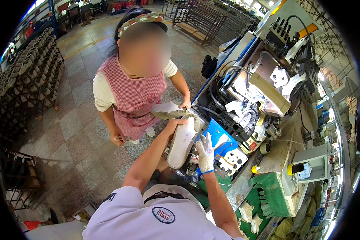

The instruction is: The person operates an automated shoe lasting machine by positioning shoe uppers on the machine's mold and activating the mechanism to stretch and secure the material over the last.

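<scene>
My bare left hand (175,125) grips a shoe upper (183,145) with its long white sole side turned up. My right hand (205,153), in a white knit glove with a blue cuff, holds nothing. Its fingers are stretched out, just right of that upper and in front of a blue panel (219,136) on the machine. Facing me, a person in a pink checked apron (138,86) has one hand (185,103) on a second upper (167,109), which meets mine at the far end. Their other hand (118,138) hangs low, holding something small I cannot make out.
A large machine (248,108) with hoses and metal parts fills the right side. A green cloth-like sheet (270,192) hangs beside a wooden bench, and pale cut pieces (248,212) lie nearby. Loaded shoe racks (32,72) stand left; metal rack frames (200,24) stand at the back.
</scene>
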